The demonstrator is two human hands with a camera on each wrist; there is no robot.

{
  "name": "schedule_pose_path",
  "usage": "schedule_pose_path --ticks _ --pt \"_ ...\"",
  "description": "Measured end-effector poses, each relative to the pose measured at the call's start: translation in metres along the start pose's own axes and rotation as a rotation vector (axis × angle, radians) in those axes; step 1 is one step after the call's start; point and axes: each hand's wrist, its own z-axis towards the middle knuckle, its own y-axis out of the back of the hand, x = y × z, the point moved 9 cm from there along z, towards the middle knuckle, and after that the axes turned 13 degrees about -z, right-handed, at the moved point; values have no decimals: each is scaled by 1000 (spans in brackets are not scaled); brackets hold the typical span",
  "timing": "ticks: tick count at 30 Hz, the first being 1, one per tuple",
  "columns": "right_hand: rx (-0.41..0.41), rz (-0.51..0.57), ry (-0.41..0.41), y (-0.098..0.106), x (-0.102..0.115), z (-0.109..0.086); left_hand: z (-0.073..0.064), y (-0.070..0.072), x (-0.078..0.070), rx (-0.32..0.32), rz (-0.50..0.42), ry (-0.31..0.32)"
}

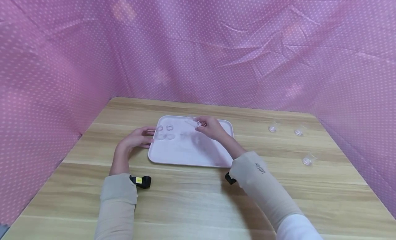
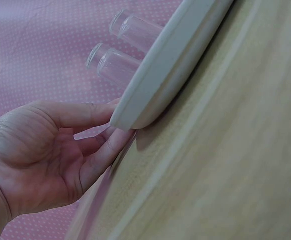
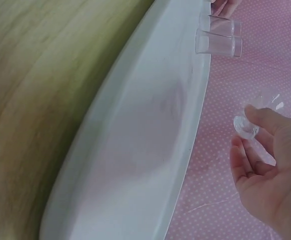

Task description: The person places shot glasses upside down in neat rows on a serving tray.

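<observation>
You have a light wood-grain table (image 1: 185, 198) with rounded far corners. Resting on it, left of centre, you will note one white rectangular tray (image 1: 188, 155). Well to its right stand three clear glasses, upright and apart: a far-left glass (image 1: 273, 127), a far-right glass (image 1: 299, 131), a nearer glass (image 1: 308, 160).

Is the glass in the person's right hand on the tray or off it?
Off: in the right wrist view, pink cloth shows between glass and tray.
</observation>
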Motion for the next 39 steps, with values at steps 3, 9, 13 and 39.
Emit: schedule_pose_path --ticks 3,9,13,39 --pt "-13 10 -23 1 -2 0 0 0 0 3 3 -1" --pt "-77 96 -31 4 -1 0 0 2 1 -5 5 3" --pt "-113 110 -14 6 1 0 1 1 1 -5 -6 -1" --pt "-92 101 -7 -29 31 21 3 1 0 5 -14 -8"
